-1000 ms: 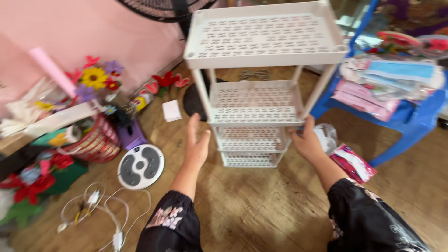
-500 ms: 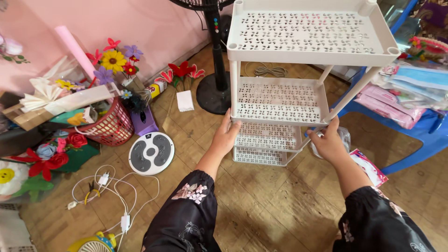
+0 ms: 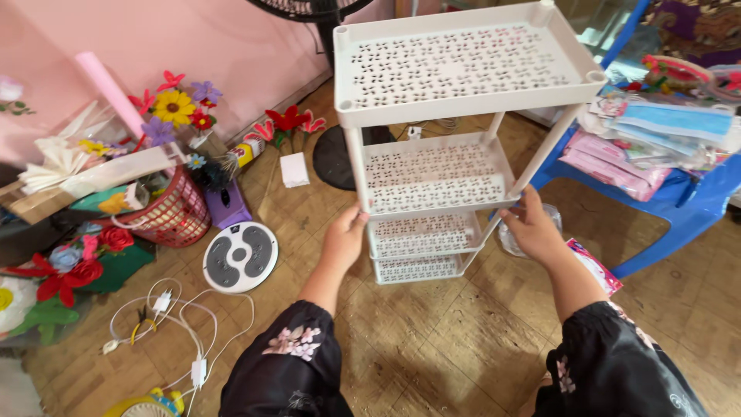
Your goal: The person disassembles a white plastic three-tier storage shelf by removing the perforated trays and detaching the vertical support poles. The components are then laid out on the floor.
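fingers (image 3: 356, 220) of the left hand (image 3: 344, 241) are curling around the front left edge of the white plastic four-tier shelf rack (image 3: 455, 116), gripping it at the second tier, while the right hand (image 3: 532, 230) is clasping the opposite side of the same tier, beside the slanted white post, its fingers wrapping the rim; both hands are closing on the rack rather than lying loose. the rack is standing upright on the worn wooden floor (image 3: 432, 340), directly in front of the person, between a blue plastic table (image 3: 695, 202) piled with cloths on the right and a black fan base (image 3: 333, 158) behind it on the left. a round white twist board (image 3: 240, 256) is lying just left of the left forearm, a red basket (image 3: 171, 216) with paper flowers is sitting further left, and white charger cables (image 3: 166, 309) are trailing across the floor near the left knee. judging from the grip, handling the rack well is calling for even pressure from both sides at the same height, keeping the tiers level so the push-fit posts are not twisting apart, and watching the bottom tier, since the feet are hidden behind the lower shelves and it is hard to tell whether they are touching the floor
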